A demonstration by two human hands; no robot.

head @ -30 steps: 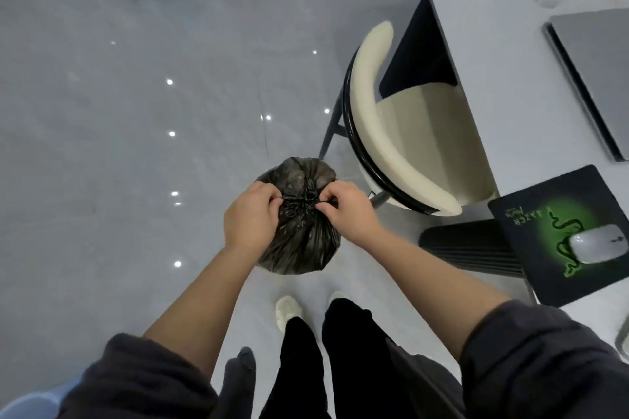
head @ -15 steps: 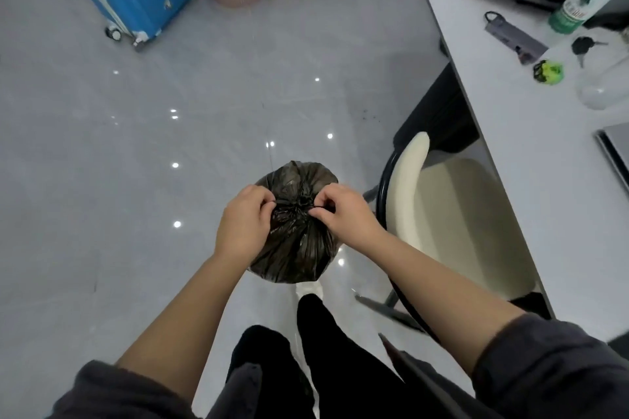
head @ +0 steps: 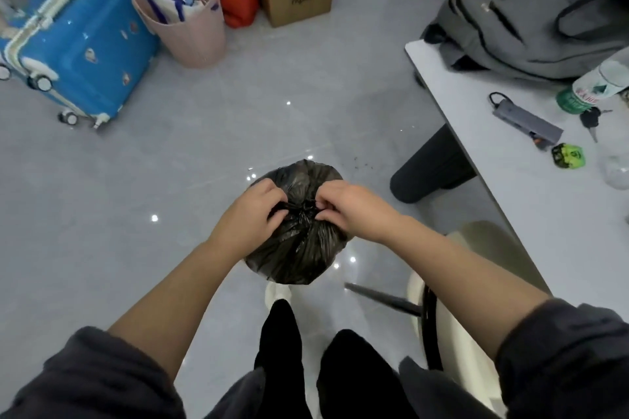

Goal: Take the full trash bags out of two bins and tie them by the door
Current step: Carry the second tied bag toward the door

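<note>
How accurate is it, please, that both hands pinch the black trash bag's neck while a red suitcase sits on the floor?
The suitcase is blue, not red, per the head view. The left hand and right hand do pinch the black trash bag at its neck.

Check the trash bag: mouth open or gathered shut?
Gathered shut: the black trash bag is bunched at its neck, pinched by left hand and right hand. Knot: cannot tell.

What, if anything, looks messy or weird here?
Small dark crumbs lie scattered on the shiny grey floor tiles, between the dark table leg and the crinkly black plastic trash bag whose neck the left hand and right hand pinch. They look like spilled dirt.
</note>
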